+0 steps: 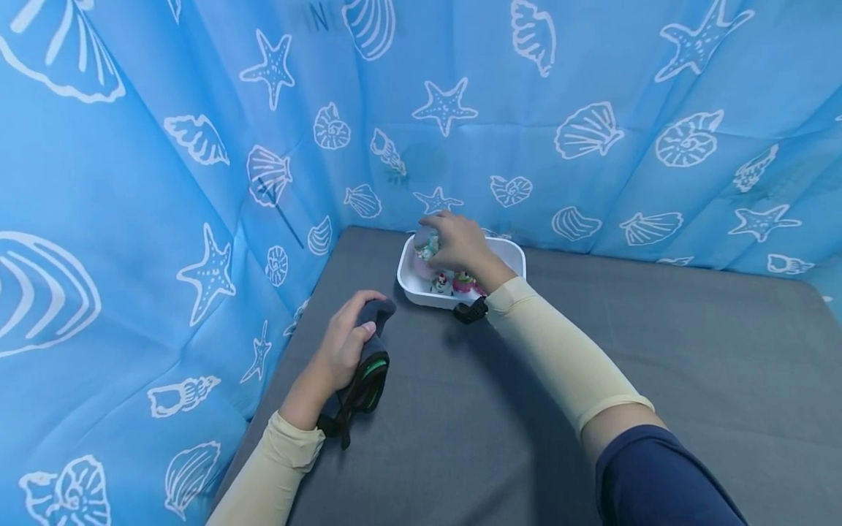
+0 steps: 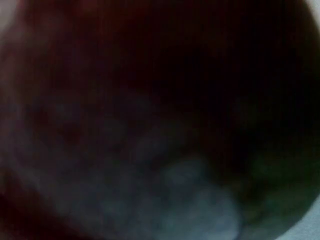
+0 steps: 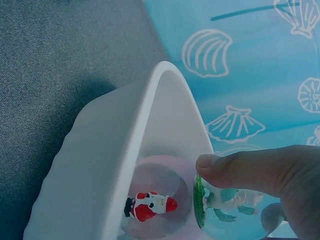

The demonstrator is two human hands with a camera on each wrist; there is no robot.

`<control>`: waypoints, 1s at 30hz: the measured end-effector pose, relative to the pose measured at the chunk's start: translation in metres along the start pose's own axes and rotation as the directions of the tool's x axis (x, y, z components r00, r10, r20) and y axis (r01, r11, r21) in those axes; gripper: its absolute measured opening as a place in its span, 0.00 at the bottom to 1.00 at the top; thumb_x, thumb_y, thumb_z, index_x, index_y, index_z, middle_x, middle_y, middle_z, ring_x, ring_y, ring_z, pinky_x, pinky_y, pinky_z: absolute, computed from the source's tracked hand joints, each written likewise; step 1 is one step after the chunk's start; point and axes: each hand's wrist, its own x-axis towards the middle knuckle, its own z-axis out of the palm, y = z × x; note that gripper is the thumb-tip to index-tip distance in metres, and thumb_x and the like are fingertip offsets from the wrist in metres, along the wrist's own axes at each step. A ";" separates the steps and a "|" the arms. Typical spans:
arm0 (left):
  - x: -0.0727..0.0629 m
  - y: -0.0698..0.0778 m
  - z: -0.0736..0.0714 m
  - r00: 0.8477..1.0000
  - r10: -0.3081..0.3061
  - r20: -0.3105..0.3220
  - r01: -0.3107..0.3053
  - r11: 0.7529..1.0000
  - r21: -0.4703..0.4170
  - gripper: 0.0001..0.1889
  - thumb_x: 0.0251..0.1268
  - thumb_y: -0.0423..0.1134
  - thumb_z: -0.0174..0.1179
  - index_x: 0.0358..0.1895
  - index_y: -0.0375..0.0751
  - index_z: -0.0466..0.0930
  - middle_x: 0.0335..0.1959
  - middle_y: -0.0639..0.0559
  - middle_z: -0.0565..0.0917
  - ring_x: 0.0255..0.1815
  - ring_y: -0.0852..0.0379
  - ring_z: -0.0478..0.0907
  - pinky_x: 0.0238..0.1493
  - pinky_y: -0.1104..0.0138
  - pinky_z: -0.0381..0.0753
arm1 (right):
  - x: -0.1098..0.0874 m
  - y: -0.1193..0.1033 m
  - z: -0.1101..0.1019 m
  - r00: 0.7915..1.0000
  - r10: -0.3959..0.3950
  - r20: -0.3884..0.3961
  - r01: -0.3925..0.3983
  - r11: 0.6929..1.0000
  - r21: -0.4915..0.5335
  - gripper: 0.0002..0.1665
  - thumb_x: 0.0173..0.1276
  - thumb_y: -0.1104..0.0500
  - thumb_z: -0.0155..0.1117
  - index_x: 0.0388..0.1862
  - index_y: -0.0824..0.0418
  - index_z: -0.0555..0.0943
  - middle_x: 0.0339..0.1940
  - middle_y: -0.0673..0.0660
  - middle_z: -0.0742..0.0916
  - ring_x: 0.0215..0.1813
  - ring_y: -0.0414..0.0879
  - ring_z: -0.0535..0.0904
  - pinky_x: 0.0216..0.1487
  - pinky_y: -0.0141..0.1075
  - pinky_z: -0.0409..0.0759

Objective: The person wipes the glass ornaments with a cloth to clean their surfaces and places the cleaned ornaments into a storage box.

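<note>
Over the white plastic tub (image 1: 408,291), my right hand (image 1: 465,245) grips a clear snow globe (image 3: 230,205) with a green base and a small pale figure inside. The thumb lies along its side in the right wrist view. Inside the tub, a globe with a red-and-white Santa figure (image 3: 150,206) lies beside the held one. More small figures (image 1: 465,281) show near the tub's front wall. To the left of the tub, my left hand (image 1: 343,347) holds a bunched dark grey cloth (image 1: 377,315) above the table. Darkness and blur hide its work in the left wrist view.
The tub stands near the back edge of a grey-covered table (image 1: 658,351). Blue curtains (image 1: 460,161) with white shells and starfish hang behind and to the left. A black, green-edged item (image 1: 368,380) hangs below the left hand.
</note>
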 end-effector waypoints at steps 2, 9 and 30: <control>0.001 0.002 0.001 1.000 -0.009 0.004 0.009 1.000 0.005 0.27 0.71 0.44 0.41 0.70 0.41 0.71 0.65 0.38 0.78 0.58 0.41 0.76 0.62 0.43 0.76 | 0.001 0.002 0.001 1.000 0.005 0.008 -0.005 1.000 0.002 0.53 0.50 0.51 0.82 0.78 0.49 0.75 0.76 0.57 0.79 0.67 0.63 0.79 0.61 0.59 0.79; 0.006 0.006 0.005 0.999 -0.022 0.036 0.020 0.999 0.048 0.27 0.72 0.42 0.43 0.72 0.42 0.69 0.70 0.40 0.75 0.63 0.41 0.75 0.67 0.40 0.75 | 0.003 0.005 0.004 0.999 0.030 0.027 -0.032 0.999 0.044 0.51 0.52 0.51 0.83 0.78 0.49 0.75 0.77 0.57 0.78 0.68 0.63 0.79 0.63 0.59 0.79; 0.011 0.000 0.038 0.991 0.004 0.133 -0.013 0.998 0.064 0.27 0.76 0.44 0.47 0.76 0.45 0.66 0.73 0.45 0.73 0.66 0.46 0.74 0.69 0.42 0.75 | -0.041 -0.011 -0.034 0.999 0.000 -0.050 0.010 0.977 0.211 0.48 0.72 0.44 0.70 0.86 0.51 0.62 0.84 0.61 0.67 0.80 0.63 0.69 0.74 0.63 0.73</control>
